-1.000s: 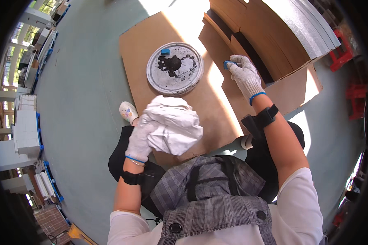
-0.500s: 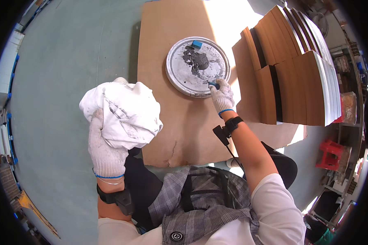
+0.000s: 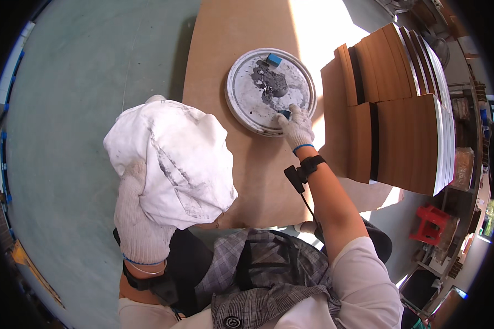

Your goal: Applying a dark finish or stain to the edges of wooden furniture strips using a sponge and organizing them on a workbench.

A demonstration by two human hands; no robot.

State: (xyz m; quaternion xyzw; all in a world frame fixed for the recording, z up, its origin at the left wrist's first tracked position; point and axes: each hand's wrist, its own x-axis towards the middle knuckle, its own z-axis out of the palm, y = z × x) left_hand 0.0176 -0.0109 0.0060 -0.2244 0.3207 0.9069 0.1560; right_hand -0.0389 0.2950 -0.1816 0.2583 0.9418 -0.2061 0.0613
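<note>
My left hand (image 3: 139,219), in a white knit glove, grips a bundled white cloth (image 3: 173,159) with dark smears across it; whatever may lie under the cloth is hidden. At the right, my gloved right hand (image 3: 297,127) pinches a small blue block (image 3: 284,114) at the near edge of a round white lid-like tray (image 3: 241,112). Dark grey paste (image 3: 271,85) is spread over the tray's middle. A second blue block (image 3: 274,60) lies on the tray near its far rim.
The tray rests on a brown board (image 3: 214,71). Stacked wood-coloured panels (image 3: 406,137) stand on the right, close to my right forearm. Beyond them are a red plastic stool (image 3: 428,223) and loaded shelves (image 3: 469,181). Green floor (image 3: 71,137) stretches along the left.
The white cloth in my left hand has come nearer and looks larger, with its smeared side turned more toward me. My right hand stays at the tray's near edge with the blue block.
</note>
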